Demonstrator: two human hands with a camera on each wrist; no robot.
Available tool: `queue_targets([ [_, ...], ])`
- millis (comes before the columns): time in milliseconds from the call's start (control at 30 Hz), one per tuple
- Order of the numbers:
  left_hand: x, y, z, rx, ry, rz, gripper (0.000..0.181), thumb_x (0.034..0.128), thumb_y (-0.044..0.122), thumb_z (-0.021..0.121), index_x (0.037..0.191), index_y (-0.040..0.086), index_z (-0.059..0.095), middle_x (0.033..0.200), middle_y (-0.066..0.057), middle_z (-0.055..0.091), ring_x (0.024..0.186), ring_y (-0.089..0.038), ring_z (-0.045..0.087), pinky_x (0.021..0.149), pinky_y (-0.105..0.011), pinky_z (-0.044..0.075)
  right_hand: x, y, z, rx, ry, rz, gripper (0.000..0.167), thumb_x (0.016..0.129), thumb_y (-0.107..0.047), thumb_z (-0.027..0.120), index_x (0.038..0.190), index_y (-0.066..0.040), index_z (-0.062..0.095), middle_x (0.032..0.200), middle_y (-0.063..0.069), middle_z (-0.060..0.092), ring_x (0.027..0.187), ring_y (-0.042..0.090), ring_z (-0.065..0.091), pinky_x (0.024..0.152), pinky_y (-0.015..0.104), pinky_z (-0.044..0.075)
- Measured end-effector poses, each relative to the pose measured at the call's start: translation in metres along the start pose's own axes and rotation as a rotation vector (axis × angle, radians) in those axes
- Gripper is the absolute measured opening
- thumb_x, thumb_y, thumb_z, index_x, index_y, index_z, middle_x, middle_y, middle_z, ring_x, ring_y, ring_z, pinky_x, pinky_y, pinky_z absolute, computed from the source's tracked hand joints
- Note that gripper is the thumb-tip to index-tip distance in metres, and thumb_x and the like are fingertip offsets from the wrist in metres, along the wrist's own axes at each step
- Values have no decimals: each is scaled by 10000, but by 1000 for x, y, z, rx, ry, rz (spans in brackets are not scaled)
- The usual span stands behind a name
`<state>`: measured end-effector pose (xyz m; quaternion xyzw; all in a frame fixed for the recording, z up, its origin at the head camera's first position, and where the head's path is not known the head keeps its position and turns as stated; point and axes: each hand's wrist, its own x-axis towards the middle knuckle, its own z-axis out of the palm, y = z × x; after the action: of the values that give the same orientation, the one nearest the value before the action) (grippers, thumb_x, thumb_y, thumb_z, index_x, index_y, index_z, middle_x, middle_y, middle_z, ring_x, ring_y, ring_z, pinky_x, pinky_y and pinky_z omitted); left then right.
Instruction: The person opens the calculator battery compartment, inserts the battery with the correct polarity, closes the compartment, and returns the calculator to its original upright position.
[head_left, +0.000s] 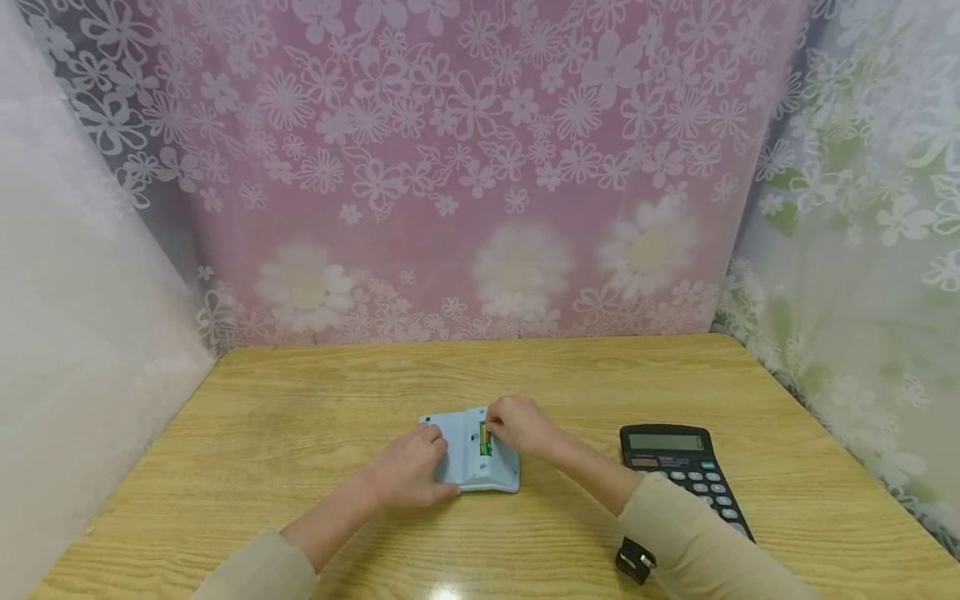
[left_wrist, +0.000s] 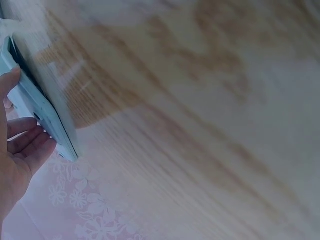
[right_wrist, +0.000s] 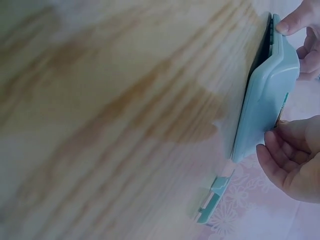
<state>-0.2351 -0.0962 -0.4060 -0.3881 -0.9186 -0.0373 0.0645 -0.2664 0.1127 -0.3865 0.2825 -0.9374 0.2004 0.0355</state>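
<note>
A light-blue calculator [head_left: 456, 450] lies face down on the table, its battery compartment uncovered. A green-and-gold battery [head_left: 486, 440] shows in the compartment. My left hand [head_left: 411, 468] grips the calculator's left side, thumb [left_wrist: 12, 80] at the near edge and fingers [left_wrist: 35, 145] at the far one. With curled fingers, my right hand [head_left: 521, 425] is at the battery's far end; thumb and index finger appear to pinch it, though the fingertips partly hide the contact. In the right wrist view, a light-blue battery cover [right_wrist: 214, 201] lies on the table beyond the calculator.
A black calculator [head_left: 667, 442] lies face up at the right, partly under my right sleeve [head_left: 675, 521]. Near it is a small black item [head_left: 630, 560] with a shiny metal part. Patterned curtains [head_left: 480, 167] stand behind and beside the wooden table [head_left: 300, 392].
</note>
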Motion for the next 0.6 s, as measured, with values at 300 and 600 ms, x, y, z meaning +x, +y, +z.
queue_targets([
  [300, -1, 0, -2, -11, 11, 14, 461, 777, 477, 693, 896, 38, 626, 822, 15, 496, 747, -120, 436, 683, -269, 414, -2, -5, -2, -168, 14, -93, 129, 845, -26, 650, 728, -49, 701, 713, 36, 649, 625, 110, 573, 559, 219, 462],
  [600, -1, 1, -5, -10, 12, 24, 453, 783, 463, 693, 897, 30, 625, 811, 16, 490, 731, -119, 426, 682, -273, 414, -5, -9, -1, -258, -4, -120, 149, 855, -49, 640, 713, -52, 685, 707, 28, 603, 646, 120, 550, 585, 233, 467],
])
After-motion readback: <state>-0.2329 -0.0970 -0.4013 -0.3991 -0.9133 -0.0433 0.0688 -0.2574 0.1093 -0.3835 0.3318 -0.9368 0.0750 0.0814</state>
